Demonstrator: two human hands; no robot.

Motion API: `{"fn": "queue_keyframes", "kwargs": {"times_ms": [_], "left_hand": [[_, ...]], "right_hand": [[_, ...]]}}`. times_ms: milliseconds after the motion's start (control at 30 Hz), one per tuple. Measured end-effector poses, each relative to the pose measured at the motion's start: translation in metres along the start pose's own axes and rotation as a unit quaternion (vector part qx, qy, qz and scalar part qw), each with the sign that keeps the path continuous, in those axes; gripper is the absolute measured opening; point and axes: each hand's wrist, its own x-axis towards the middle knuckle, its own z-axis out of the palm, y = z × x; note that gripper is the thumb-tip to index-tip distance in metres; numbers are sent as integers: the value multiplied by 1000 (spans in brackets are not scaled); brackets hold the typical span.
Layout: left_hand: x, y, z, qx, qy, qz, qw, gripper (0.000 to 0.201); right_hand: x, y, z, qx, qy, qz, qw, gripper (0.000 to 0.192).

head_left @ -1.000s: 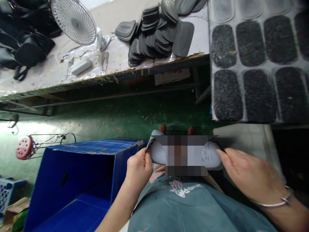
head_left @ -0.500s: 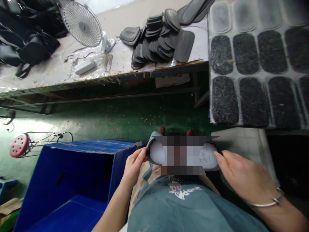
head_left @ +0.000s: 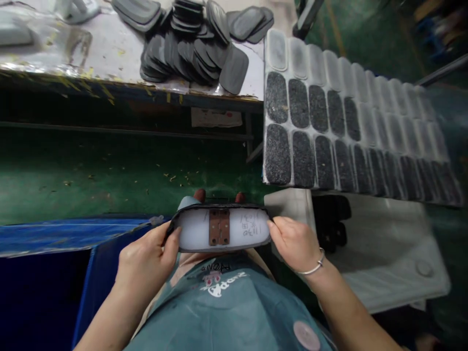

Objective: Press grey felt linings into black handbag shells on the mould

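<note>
I hold a flat white oblong form [head_left: 241, 229] with a black cover around its rim, level in front of my lap. A brown metal hinge [head_left: 218, 227] sits at its middle, with handwritten marks to the right of it. My left hand [head_left: 148, 256] grips the form's left end. My right hand [head_left: 294, 243], with a bracelet on the wrist, grips the right end.
A blue bin [head_left: 47, 273] stands at my left. Ahead, a worktable [head_left: 120, 53] carries a heap of dark grey pads [head_left: 190, 44]. At right a grey tray [head_left: 347, 117] holds rows of black pads, above a white machine top [head_left: 383, 253]. The green floor [head_left: 109, 165] is littered.
The view has swung right and down; the fan and bags have left the frame. The form now lies flatter and its hinge shows plainly. Both hands still hold its ends.
</note>
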Motion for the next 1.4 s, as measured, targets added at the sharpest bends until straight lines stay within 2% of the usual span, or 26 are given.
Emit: {"fn": "queue_keyframes", "kwargs": {"times_ms": [100, 267, 433, 500, 567, 667, 800, 933, 1067, 1233, 1367, 1400], "left_hand": [[0, -2, 3, -4, 7, 20, 1000, 35], [-2, -7, 9, -49, 16, 2, 999, 34], [-3, -6, 17, -54, 22, -11, 998, 35], [-2, -4, 16, -48, 13, -8, 999, 36], [-1, -4, 13, -42, -11, -9, 999, 37], [3, -5, 6, -39, -37, -5, 999, 37], [16, -7, 2, -108, -3, 46, 993, 52], [31, -3, 8, -213, -8, 83, 974, 38], [35, -2, 14, -233, 28, 83, 968, 32], [38, -1, 8, -183, 11, 107, 977, 32], [56, 16, -3, -137, -59, 199, 969, 41], [62, 22, -5, -119, -81, 229, 963, 41]], "right_hand": [[0, -3, -1, -25, 17, -6, 1000, 34], [0, -4, -3, -32, 13, -7, 999, 35], [-6, -1, -2, 65, -17, 51, 996, 35], [-7, 1, -1, 125, -5, 89, 988, 33], [-4, 3, 1, 189, 21, 108, 976, 42], [10, 6, 3, 242, 66, 67, 966, 47], [30, 6, 6, 224, 94, -14, 970, 24], [34, 3, 14, 174, 136, -35, 975, 23], [30, 1, 21, 151, 176, -34, 972, 25], [36, 2, 17, 195, 166, -64, 965, 19], [53, -5, 10, 227, 113, -119, 960, 45], [57, -8, 9, 229, 100, -131, 959, 44]]}}
